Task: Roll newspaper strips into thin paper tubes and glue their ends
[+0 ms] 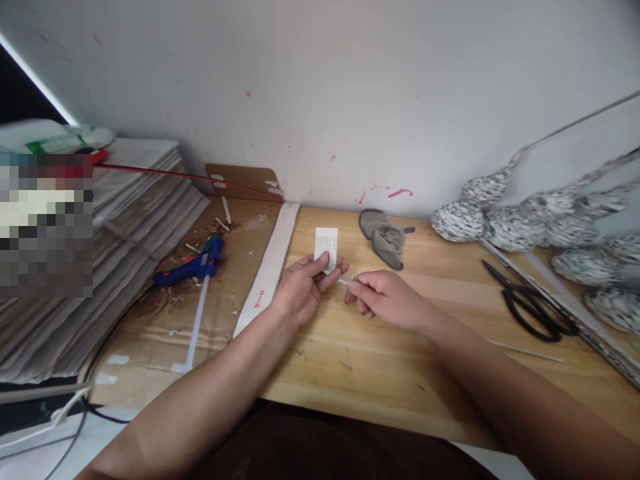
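Note:
My left hand (305,287) pinches a small piece of printed paper (327,241) between thumb and fingers, its upper part standing up above the thumb. Just right of it, my right hand (375,293) is closed, thumb against forefinger, on a thin pale twisted strip (341,282). The strip's short visible end reaches toward the left fingertips. Whether it joins the printed paper I cannot tell. Both hands are above the wooden table (320,360). Behind them lies a grey fabric item (385,237) with a crumpled middle.
Left, a blue glue gun (193,263) with a glue stick lies on stained cardboard (150,347), beside stacked newspapers (150,200). A white strip (273,267) edges the cardboard. Right are black-handled scissors (535,313), a thin rod (525,350) and several woven paper gourds (515,227).

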The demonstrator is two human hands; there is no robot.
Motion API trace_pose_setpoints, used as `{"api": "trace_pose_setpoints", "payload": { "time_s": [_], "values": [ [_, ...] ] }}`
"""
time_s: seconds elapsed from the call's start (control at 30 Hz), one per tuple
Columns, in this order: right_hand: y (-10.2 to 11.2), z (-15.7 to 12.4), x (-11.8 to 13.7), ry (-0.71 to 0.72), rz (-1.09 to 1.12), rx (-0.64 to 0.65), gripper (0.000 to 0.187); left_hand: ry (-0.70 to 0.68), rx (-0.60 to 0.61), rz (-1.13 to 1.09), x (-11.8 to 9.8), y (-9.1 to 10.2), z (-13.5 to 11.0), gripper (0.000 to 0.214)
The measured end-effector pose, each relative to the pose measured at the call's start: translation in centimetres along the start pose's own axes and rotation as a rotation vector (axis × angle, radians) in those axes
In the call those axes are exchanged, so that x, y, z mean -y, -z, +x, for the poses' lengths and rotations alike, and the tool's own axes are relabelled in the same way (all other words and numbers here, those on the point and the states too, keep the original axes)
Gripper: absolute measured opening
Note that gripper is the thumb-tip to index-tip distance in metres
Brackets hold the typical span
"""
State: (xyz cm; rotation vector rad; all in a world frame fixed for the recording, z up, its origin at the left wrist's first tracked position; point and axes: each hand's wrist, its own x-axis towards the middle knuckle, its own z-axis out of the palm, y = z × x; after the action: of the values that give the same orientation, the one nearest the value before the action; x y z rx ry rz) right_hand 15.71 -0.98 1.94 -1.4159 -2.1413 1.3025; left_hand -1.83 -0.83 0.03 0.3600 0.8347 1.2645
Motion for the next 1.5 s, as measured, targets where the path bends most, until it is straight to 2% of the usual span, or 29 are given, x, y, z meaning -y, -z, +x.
{"api": "trace_pose_setpoints", "payload": {
  "time_s": [0.07, 0.1, 0.2, 0.23, 0.37, 0.4, 0.53, 0.57, 0.67, 0.7, 0.73, 0.83, 0.87, 0.9, 1.0, 1.03, 1.2, 1.27, 1.37, 1.4, 1.5],
  "values": [
    [0.1, 0.0, 0.0, -0.051, 0.077, 0.058, 0.042, -0.003, 0.010, 0.005, 0.1, 0.1, 0.0, 0.005],
    [0.1, -0.1, 0.1, -0.017, 0.031, 0.018, 0.038, -0.005, 0.006, 0.004, 0.1, 0.1, 0.0, 0.006],
    [0.0, -0.4, 0.4, 0.169, -0.257, -0.208, 0.027, -0.016, -0.013, 0.000, 0.1, 0.1, 0.0, 0.005],
    [0.0, -0.4, 0.5, 0.190, -0.301, -0.236, 0.026, -0.018, -0.012, -0.001, 0.1, 0.0, 0.0, 0.005],
    [0.0, -0.4, 0.6, 0.054, -0.132, -0.081, 0.040, -0.010, 0.002, -0.007, 0.1, -0.1, -0.1, 0.003],
    [0.0, -0.4, 0.6, 0.050, -0.132, -0.078, 0.039, -0.008, 0.001, -0.010, 0.1, -0.1, -0.1, 0.002],
    [0.0, -0.4, 0.6, 0.184, -0.359, -0.247, 0.030, -0.025, -0.016, -0.015, 0.1, -0.1, -0.1, 0.003],
    [-0.1, -0.3, 0.6, 0.163, -0.334, -0.219, 0.032, -0.027, -0.020, -0.012, 0.1, -0.2, -0.1, 0.003],
    [-0.1, -0.4, 0.8, -0.025, -0.057, 0.037, 0.047, -0.020, -0.015, -0.005, 0.0, -0.2, -0.2, 0.004],
    [-0.1, -0.4, 0.9, -0.061, -0.010, 0.071, 0.048, -0.017, -0.013, -0.008, 0.0, -0.2, -0.2, 0.004],
    [-0.1, -0.5, 0.9, -0.057, -0.030, 0.046, 0.045, -0.018, -0.011, -0.016, 0.0, -0.2, -0.1, 0.004],
    [-0.2, -0.6, 1.0, 0.103, -0.308, -0.210, 0.031, -0.035, -0.007, -0.048, 0.0, -0.3, 0.0, 0.005],
    [-0.2, -0.6, 1.0, 0.133, -0.346, -0.240, 0.031, -0.040, -0.004, -0.055, -0.1, -0.3, 0.0, 0.006],
    [-0.2, -0.6, 1.0, 0.125, -0.317, -0.218, 0.034, -0.042, -0.003, -0.059, -0.1, -0.3, 0.0, 0.006],
    [-0.1, -0.6, 0.9, -0.010, -0.056, -0.027, 0.050, -0.032, -0.004, -0.062, -0.2, -0.4, 0.0, 0.005],
    [-0.1, -0.6, 0.9, -0.019, -0.044, -0.017, 0.050, -0.031, -0.005, -0.064, -0.2, -0.4, 0.0, 0.006],
    [0.3, -0.8, 1.0, 0.190, -0.542, -0.319, 0.029, -0.058, -0.017, -0.070, -0.2, -0.4, 0.0, 0.008],
    [0.5, -0.9, 1.1, 0.161, -0.534, -0.300, 0.036, -0.060, -0.007, -0.067, -0.1, -0.4, 0.1, 0.007],
    [0.9, -1.1, 1.2, 0.067, -0.398, -0.149, 0.049, -0.052, 0.008, -0.068, -0.1, -0.4, 0.1, 0.005],
    [0.9, -1.1, 1.2, 0.062, -0.417, -0.151, 0.047, -0.053, 0.007, -0.069, 0.0, -0.4, 0.2, 0.004],
    [0.7, -1.3, 1.2, 0.132, -0.613, -0.329, 0.033, -0.075, -0.010, -0.072, 0.0, -0.3, 0.3, 0.006]
  ]
}}
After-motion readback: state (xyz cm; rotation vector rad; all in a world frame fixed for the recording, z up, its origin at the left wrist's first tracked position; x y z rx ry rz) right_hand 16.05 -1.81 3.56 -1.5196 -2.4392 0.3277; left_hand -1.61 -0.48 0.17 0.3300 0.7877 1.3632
